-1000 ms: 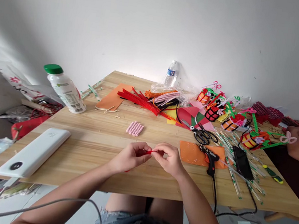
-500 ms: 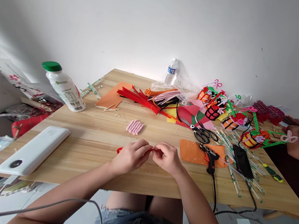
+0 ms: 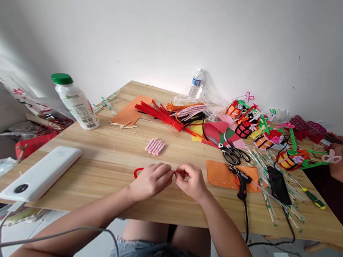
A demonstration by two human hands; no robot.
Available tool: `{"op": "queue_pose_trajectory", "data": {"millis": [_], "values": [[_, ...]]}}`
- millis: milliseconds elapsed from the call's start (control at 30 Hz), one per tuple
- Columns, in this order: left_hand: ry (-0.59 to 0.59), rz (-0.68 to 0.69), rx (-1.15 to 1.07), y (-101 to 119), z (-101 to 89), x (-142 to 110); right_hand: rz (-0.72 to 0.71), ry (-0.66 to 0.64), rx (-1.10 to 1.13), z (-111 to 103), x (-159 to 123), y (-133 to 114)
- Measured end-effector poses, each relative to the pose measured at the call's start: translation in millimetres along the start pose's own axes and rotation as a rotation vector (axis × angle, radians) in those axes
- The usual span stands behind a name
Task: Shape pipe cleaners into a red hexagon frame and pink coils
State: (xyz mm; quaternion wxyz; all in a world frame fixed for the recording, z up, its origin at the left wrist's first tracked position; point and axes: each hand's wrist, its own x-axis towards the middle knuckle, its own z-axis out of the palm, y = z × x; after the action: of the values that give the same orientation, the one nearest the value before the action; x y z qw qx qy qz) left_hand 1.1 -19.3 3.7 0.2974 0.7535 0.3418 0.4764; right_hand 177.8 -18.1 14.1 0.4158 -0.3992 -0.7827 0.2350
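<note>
My left hand (image 3: 152,180) is closed on a red pipe cleaner (image 3: 136,172), whose bent end loops out on the left by the wrist. Fingertip to fingertip with it, my right hand (image 3: 191,183) pinches the same pipe cleaner at its other end; most of the strand is hidden inside the fingers. Both hands are just above the near part of the wooden table (image 3: 107,187). A small ribbed pink piece of twisted pipe cleaners (image 3: 155,146) lies beyond my left hand.
Bundled red pipe cleaners (image 3: 160,115) lie farther back. Right of my hands are scissors (image 3: 233,153), a glue gun (image 3: 240,179) on orange paper, a black phone-like device (image 3: 278,185) and a screwdriver (image 3: 313,198). A power bank (image 3: 42,172) and white bottle (image 3: 78,103) stand left. Another person's arm (image 3: 342,165) shows far right.
My fingers have shifted slightly on the red pipe cleaner, and a bit more of its loop shows at the left. The view has moved slightly; the other things stay put.
</note>
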Motion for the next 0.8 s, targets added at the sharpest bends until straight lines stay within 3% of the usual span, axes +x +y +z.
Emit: {"op": "queue_pose_trajectory", "data": {"millis": [133,233,433,567,667,800], "values": [[-0.015,0.024,0.042,0,2.9,-1,-0.127,0.041,-0.061,2,-2,2],[-0.056,-0.049,-0.013,4,1.4,0,-0.279,0.021,-0.140,3,-3,4],[-0.344,-0.732,-0.546,5,-12.7,10,-0.553,-0.006,-0.359,3,-5,3],[-0.460,-0.962,-0.866,-2,-18.4,16,-0.614,-0.053,-0.427,2,-9,0],[-0.518,-1.024,-0.992,-5,-17.0,17,-0.582,-0.035,-0.368,1,-10,-2],[-0.426,-0.900,-1.024,1,-14.4,14,-0.449,0.091,-0.131,0,-6,0]]}}
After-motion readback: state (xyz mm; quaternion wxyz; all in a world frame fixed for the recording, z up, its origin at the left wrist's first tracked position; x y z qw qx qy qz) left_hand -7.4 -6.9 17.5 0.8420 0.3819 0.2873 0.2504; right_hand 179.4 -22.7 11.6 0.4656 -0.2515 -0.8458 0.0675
